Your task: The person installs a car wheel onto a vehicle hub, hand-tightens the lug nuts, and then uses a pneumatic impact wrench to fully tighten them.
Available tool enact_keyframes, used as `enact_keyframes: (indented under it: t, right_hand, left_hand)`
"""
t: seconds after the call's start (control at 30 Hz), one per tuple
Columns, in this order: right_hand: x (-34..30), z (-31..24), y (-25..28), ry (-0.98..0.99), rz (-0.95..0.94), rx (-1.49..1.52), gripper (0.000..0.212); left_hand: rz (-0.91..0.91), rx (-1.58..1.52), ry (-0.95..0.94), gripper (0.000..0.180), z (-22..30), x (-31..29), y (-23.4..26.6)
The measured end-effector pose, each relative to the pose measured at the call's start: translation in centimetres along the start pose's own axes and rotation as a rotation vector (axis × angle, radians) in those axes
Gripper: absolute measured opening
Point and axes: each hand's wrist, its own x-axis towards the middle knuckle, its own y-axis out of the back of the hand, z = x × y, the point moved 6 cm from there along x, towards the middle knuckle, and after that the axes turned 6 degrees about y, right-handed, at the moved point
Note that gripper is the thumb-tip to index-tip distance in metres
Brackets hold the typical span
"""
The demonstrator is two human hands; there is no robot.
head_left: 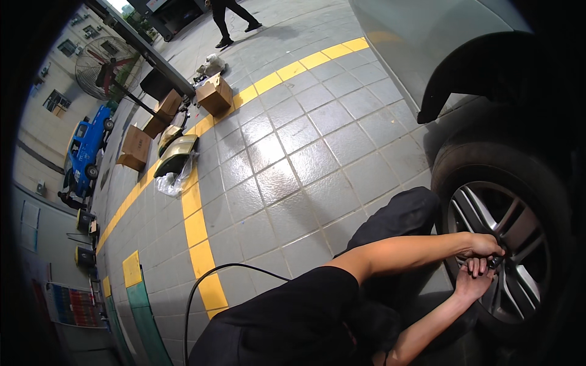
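1. Two bare hands are working together between three and four o'clock in the view.
2. The left hand (484,245), the upper one, is curling its fingers at the wheel's middle; whether it is grasping anything, I cannot tell.
3. The right hand (473,282) is bending its fingers just below the left; its grasp is also hidden.
4. One small dark metal piece (495,262) is showing beside both hands; its kind is unclear.
5. One wheel (459,160), with its tyre and silvery spokes, is standing behind the hands, at half past three.
6. One pale car body (421,49) is rising between one and two o'clock.
7. One dark hose (188,299) is curving along the floor between seven and eight.
8. At least three cardboard boxes (215,96) are sitting between nine and eleven.
9. One large fan (101,70) is standing at ten; one blue vehicle (87,145) is resting past nine.
10. One other person (227,21), partly cut off, is standing or walking past eleven.
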Motion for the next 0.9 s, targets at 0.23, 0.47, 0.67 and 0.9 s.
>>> enact_keyframes:
  t: [0.23, 0.47, 0.67, 0.9]
  right_hand:
    - [-1.8, -0.1, -0.8, 0.165, 0.387, -0.277, 0.044]
    - [-1.5, 0.2, -2.1, 0.08, 0.272, -0.09, 0.036]
    - [-1.7, -0.4, -1.7, 0.111, 0.196, -0.206, 0.037]
    - [-1.2, 1.4, -3.1, -0.007, -0.155, 0.219, 0.046]
  left_hand:
    - [0.364, 0.28, -0.484, 0.033, -0.6, 5.5, 2.1]
    - [0.046, 0.147, -0.093, 0.033, 0.1, 4.0, 1.1]
    - [0.199, 0.205, -0.108, 0.043, -0.1, 3.4, -0.4]
    - [0.041, 0.033, -0.03, 0.041, -0.9, 3.5, 1.0]
